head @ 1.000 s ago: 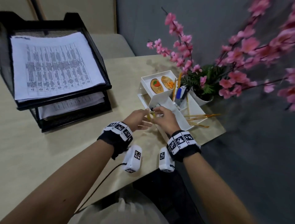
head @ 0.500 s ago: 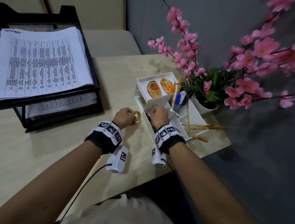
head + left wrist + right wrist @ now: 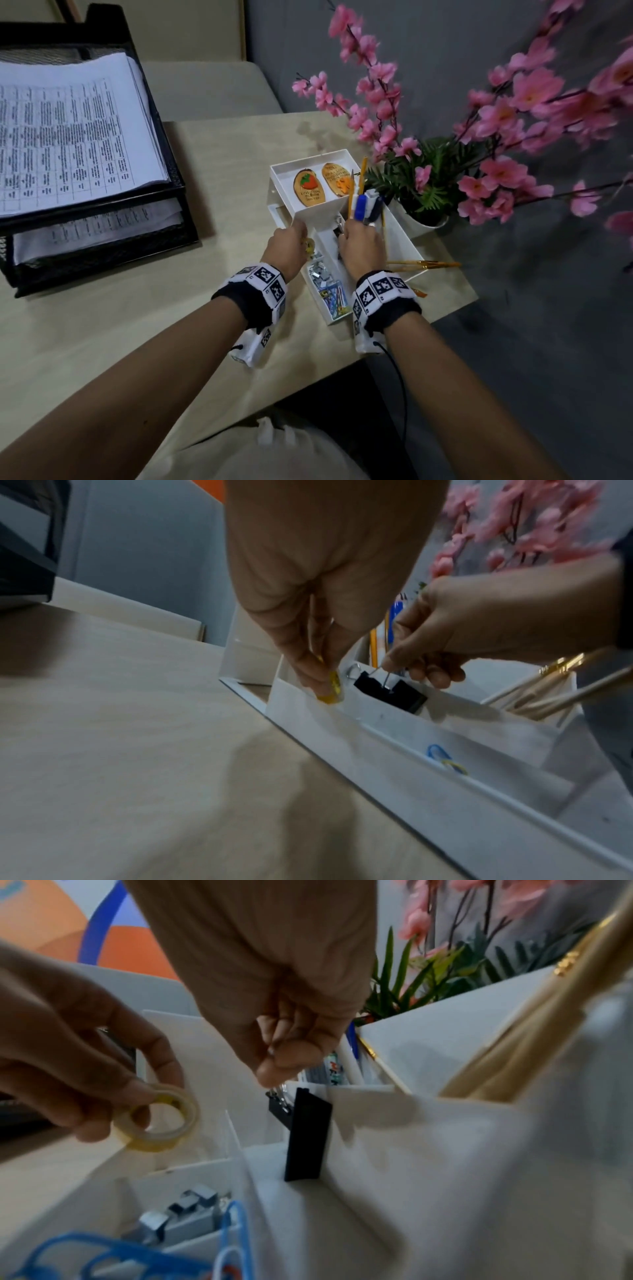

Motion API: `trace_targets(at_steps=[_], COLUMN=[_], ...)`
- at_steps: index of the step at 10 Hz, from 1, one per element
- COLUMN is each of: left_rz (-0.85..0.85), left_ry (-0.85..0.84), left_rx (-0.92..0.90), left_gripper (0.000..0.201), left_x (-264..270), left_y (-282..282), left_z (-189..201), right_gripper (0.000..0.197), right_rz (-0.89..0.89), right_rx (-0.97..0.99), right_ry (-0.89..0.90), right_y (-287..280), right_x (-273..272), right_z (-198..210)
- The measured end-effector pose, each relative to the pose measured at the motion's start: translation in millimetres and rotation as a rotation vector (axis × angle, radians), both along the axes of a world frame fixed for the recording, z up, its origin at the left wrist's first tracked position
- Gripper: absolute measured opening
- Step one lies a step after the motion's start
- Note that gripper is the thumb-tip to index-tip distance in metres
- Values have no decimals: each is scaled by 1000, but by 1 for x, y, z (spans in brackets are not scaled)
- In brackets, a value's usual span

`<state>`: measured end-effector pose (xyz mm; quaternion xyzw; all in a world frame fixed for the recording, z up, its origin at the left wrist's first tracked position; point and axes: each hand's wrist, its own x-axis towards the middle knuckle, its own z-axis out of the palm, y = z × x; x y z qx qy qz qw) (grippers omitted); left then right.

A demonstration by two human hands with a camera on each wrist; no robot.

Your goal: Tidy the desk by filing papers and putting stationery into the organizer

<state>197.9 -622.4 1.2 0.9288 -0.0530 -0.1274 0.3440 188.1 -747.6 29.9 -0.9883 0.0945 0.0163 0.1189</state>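
A white desk organizer (image 3: 406, 240) stands on the desk's right side. My left hand (image 3: 289, 245) pinches a small roll of yellowish clear tape (image 3: 161, 1118) at the organizer's near-left wall; the tape (image 3: 330, 689) touches that rim. My right hand (image 3: 359, 240) pinches the wire handle of a black binder clip (image 3: 394, 693) and holds it in a middle compartment. From the right wrist, the clip (image 3: 278, 1114) hangs partly behind a black upright piece (image 3: 306, 1137).
Staples (image 3: 320, 274) and coloured paper clips (image 3: 334, 296) fill the near compartments; pens and pencils (image 3: 363, 205) stand upright. Gold-handled brushes (image 3: 424, 263) lie across the right side. A potted pink blossom plant (image 3: 424, 219) crowds the organizer. A black mesh paper tray (image 3: 102, 240) holds papers at left.
Both hands have moved forward from the desk to the organizer. The left hand brought the tape roll to the rim; the right hand lowered the binder clip into a compartment.
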Motion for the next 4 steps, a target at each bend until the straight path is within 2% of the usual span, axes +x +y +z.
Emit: trace_targets(at_steps=[2,3,4], left_rz=[-57,-138,-204], left_ry=[-51,-80,-83], left_rx=[214,409,452], left_gripper=[23,23,24], left_x=[3,1,0], left_y=[-5,-6,-5], left_z=[-3,-4,-9], right_gripper=[15,19,27], right_rz=[-76,-37,1], right_rx=[305,387,362], right_ry=[-22,29,73], right_y=[0,-2,-8], right_x=[10,15,17], right_z=[-7,-19,-29])
